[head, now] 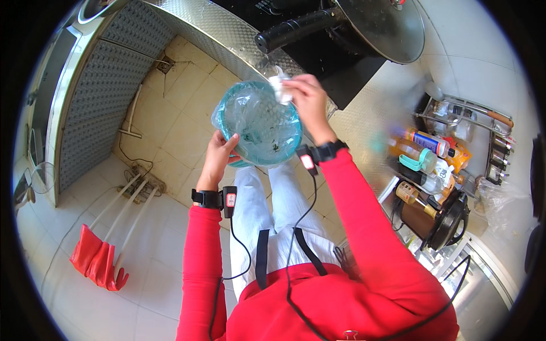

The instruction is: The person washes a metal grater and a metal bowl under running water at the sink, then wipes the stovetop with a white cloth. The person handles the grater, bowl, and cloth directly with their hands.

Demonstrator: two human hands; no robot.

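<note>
My left hand [222,151] grips the near left rim of a round teal plastic bin [297,128], fitted with a clear plastic liner. Small dark scraps lie inside the liner. The bin is held up in front of my legs, at the counter's edge. Above its far right rim, my right hand [308,100] pinches a crumpled white tissue or cloth [280,88] between thumb and fingers. Part of the tissue is hidden by the fingers.
A lidded pan [384,30] with a black handle [294,32] stands on a black cooktop [362,74]. Bottles [426,143], a wire rack [477,111] and a black-lidded appliance [448,221] line the counter at right. Red rubber gloves [98,260] hang on white sticks at lower left.
</note>
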